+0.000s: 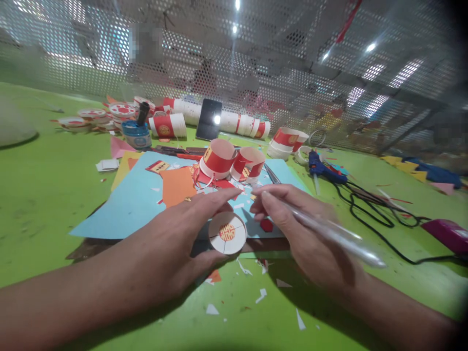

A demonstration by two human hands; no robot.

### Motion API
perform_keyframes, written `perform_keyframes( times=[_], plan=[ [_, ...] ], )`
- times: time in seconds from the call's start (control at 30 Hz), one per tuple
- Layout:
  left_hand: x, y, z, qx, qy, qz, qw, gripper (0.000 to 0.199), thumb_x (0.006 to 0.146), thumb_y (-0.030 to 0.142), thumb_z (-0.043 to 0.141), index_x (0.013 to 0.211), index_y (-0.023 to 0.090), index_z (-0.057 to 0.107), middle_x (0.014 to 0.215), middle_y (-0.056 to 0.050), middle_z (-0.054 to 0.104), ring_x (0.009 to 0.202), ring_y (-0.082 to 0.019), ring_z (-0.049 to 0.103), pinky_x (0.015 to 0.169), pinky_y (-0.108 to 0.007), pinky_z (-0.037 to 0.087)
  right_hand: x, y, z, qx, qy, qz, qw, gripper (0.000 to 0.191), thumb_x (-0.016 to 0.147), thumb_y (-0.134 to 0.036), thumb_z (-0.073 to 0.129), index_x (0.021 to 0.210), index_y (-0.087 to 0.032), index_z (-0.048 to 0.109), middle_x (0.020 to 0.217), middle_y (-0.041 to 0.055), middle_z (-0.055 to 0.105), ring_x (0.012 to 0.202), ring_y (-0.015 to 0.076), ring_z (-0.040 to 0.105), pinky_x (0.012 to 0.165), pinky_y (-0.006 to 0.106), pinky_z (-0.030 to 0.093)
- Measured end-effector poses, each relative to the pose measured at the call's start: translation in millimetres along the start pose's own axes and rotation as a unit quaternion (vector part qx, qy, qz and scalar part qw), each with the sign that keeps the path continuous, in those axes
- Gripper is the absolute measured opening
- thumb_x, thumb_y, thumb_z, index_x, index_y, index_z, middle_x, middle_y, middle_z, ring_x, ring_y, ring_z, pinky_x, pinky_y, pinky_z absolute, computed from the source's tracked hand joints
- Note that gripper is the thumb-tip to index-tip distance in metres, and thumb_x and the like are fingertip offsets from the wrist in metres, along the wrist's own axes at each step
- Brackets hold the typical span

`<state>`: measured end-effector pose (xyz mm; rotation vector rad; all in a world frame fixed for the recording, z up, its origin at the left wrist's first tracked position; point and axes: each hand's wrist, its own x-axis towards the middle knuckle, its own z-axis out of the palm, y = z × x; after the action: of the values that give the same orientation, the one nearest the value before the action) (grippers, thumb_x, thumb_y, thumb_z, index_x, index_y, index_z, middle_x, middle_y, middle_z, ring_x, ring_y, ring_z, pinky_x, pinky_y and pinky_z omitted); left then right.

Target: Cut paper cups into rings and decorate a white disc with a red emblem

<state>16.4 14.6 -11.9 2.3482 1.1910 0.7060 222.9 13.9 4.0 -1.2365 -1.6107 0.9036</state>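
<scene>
Between the thumb and fingers of my left hand point(183, 239) is a white paper cup base point(236, 243). It has a red and gold round emblem at its centre and dark lines running to its rim. My right hand point(303, 224) is closed around a slim silvery pen-shaped tool point(340, 243), its back end pointing to the lower right. The front tip is blurred near my fingers, just right of the left fingertips and apart from the cup base. Behind both hands stand two cut red and white paper cup rings point(220, 158) on light blue paper point(127, 207).
Orange paper point(178, 187) and scraps lie around the hands. A blue glue gun point(323, 168) with a black cord is at right, near a magenta box point(448, 236). Further back are a blue jar point(136, 135), stacked paper cups point(168, 126) and a phone point(209, 119).
</scene>
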Motion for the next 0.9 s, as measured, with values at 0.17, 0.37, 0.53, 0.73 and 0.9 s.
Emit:
perform_keyframes(
  times=[0.17, 0.37, 0.53, 0.73, 0.9],
  plan=[
    [-1.7, 4.3, -2.9, -0.028, 0.005, 0.078, 0.997, 0.065, 0.085, 0.031, 0.063, 0.143, 0.034, 0.034, 0.138, -0.005, 0.056, 0.118, -0.026, 0.059, 0.099, -0.039, 0.049, 2.3, -3.2, -0.6, -0.072, -0.072, 0.011, 0.995, 0.014, 0.084, -0.032, 0.066, 0.094, -0.021, 0.069, 0.085, 0.0017, 0.071, 0.076, 0.0162, 0.064, 0.067, 0.027, 0.050],
    [-4.1, 8.0, -4.6, -0.044, 0.005, 0.094, 0.995, 0.065, 0.086, 0.032, 0.062, 0.144, 0.035, 0.033, 0.138, -0.003, 0.056, 0.118, -0.024, 0.059, 0.099, -0.036, 0.049, 0.6, -5.1, -0.3, 0.072, -0.102, 0.101, 0.987, 0.014, 0.080, -0.026, 0.070, 0.089, -0.019, 0.062, 0.077, -0.0001, 0.066, 0.067, 0.0128, 0.060, 0.058, 0.023, 0.048],
    [-5.2, 8.7, -2.6, -0.041, 0.028, 0.053, 0.997, 0.060, 0.084, 0.033, 0.062, 0.140, 0.032, 0.039, 0.137, -0.005, 0.056, 0.120, -0.028, 0.057, 0.099, -0.041, 0.050, -3.9, -2.8, 3.8, 0.176, -0.107, 0.133, 0.969, 0.021, 0.076, -0.027, 0.075, 0.087, -0.020, 0.058, 0.074, -0.0022, 0.063, 0.060, 0.0102, 0.058, 0.056, 0.023, 0.047],
    [-7.0, 6.3, -1.1, -0.029, 0.086, 0.041, 0.995, 0.055, 0.085, 0.036, 0.061, 0.135, 0.031, 0.038, 0.130, -0.007, 0.060, 0.118, -0.028, 0.058, 0.099, -0.044, 0.050, -9.0, -1.4, 9.4, 0.246, -0.118, 0.157, 0.949, 0.032, 0.071, -0.030, 0.081, 0.086, -0.021, 0.054, 0.073, -0.0037, 0.061, 0.064, 0.0129, 0.063, 0.061, 0.027, 0.052],
    [-7.3, 5.0, -4.6, -0.033, 0.056, 0.042, 0.997, 0.062, 0.082, 0.039, 0.064, 0.137, 0.033, 0.035, 0.126, -0.008, 0.063, 0.111, -0.029, 0.063, 0.093, -0.045, 0.053, -6.2, -1.8, 4.9, 0.218, -0.091, 0.141, 0.961, 0.024, 0.076, -0.031, 0.077, 0.086, -0.019, 0.058, 0.072, -0.0022, 0.066, 0.062, 0.0101, 0.062, 0.058, 0.021, 0.049]
  ],
)
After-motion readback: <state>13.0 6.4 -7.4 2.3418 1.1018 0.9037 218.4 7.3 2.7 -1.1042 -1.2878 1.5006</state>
